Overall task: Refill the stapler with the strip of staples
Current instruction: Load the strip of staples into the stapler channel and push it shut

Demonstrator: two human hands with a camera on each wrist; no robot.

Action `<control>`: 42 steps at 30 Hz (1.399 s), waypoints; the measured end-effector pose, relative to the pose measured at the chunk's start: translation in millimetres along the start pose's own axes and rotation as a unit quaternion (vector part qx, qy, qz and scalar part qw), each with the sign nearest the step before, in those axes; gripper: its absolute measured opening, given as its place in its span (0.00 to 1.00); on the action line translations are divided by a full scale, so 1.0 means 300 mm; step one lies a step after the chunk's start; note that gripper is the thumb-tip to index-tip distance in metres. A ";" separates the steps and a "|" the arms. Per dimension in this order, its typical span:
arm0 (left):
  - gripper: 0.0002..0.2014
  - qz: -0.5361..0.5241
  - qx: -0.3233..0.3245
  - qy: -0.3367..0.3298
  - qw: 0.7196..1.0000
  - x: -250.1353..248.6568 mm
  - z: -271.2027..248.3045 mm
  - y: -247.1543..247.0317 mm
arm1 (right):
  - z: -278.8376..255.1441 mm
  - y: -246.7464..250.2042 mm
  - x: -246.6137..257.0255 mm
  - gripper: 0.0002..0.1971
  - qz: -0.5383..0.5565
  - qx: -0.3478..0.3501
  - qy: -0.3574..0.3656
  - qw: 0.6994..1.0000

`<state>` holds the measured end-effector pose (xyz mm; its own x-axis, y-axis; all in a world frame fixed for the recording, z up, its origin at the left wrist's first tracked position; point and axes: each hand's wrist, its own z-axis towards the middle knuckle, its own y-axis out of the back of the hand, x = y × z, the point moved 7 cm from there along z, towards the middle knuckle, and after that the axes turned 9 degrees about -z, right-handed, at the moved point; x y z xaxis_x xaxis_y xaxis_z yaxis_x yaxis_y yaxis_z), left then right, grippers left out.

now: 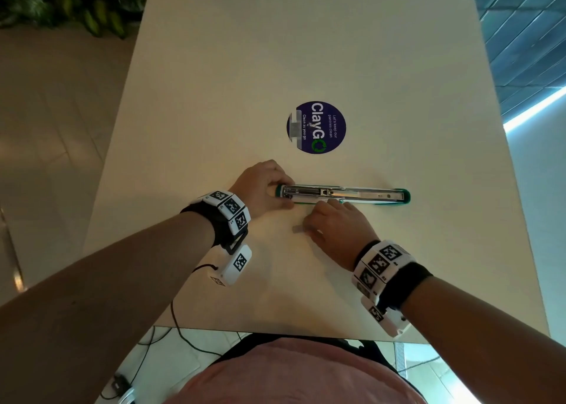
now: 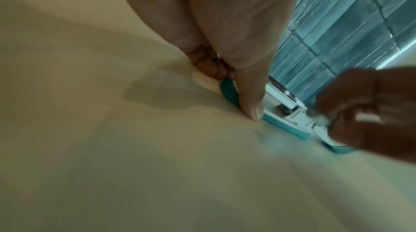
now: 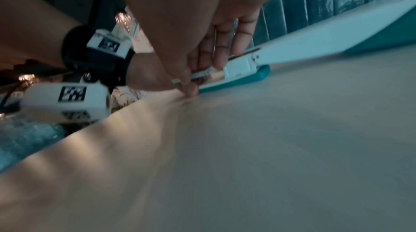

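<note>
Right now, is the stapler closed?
No, the stapler lies opened flat on the table, its metal staple channel exposed.

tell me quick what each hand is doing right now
Left hand: grips the end of the opened stapler.
Right hand: pinches the strip of staples beside the stapler.

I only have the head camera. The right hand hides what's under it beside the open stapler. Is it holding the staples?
Observer: Yes. The right hand pinches the strip of staples between thumb and fingers.
Reviewer: Loaded yet?
Observer: No. It is held against the stapler's near side, not seated in it.
Reviewer: Left hand's grip?
Observer: The left hand squeezes the stapler's end, thumb on the near edge, other fingertips curled behind.
</note>
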<state>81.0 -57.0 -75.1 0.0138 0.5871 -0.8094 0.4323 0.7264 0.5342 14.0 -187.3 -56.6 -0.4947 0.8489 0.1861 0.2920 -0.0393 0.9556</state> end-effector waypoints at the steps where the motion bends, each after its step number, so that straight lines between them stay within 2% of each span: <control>1: 0.19 -0.004 -0.002 0.001 1.000 0.002 0.000 0.000 | 0.003 0.024 -0.001 0.06 0.001 -0.019 0.001 1.000; 4: 0.19 -0.012 -0.002 0.002 1.000 0.009 0.000 -0.002 | 0.033 0.111 -0.028 0.06 0.033 -0.078 -0.019 0.996; 6: 0.20 -0.009 0.001 -0.002 1.000 0.009 0.003 -0.003 | 0.070 0.146 -0.056 0.07 0.052 -0.088 -0.037 0.994; 11: 0.19 -0.008 -0.007 -0.013 1.000 0.003 0.005 0.003 | 0.118 0.113 -0.077 0.09 0.063 -0.024 -0.042 0.997; 29: 0.20 -0.022 -0.001 -0.011 1.000 0.000 0.000 0.005 | 0.130 0.109 -0.089 0.10 0.115 -0.024 -0.059 0.991; 38: 0.20 -0.025 0.000 -0.005 1.000 0.000 0.000 0.004 | 0.139 0.107 -0.093 0.11 0.111 0.008 -0.061 0.992; 39: 0.20 -0.021 0.000 -0.005 1.000 -0.001 0.000 0.005 | 0.135 0.099 -0.101 0.12 0.112 0.013 -0.068 0.991; 42: 0.20 -0.016 0.002 -0.003 1.000 0.001 0.000 0.005 | 0.090 0.109 -0.166 0.29 0.110 -0.002 -0.119 0.987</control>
<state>81.5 -55.8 -74.7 0.0055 0.5618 -0.8272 0.4358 0.7432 0.5076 70.3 -216.6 -40.8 -0.2141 0.9189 0.3313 0.3667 -0.2387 0.8992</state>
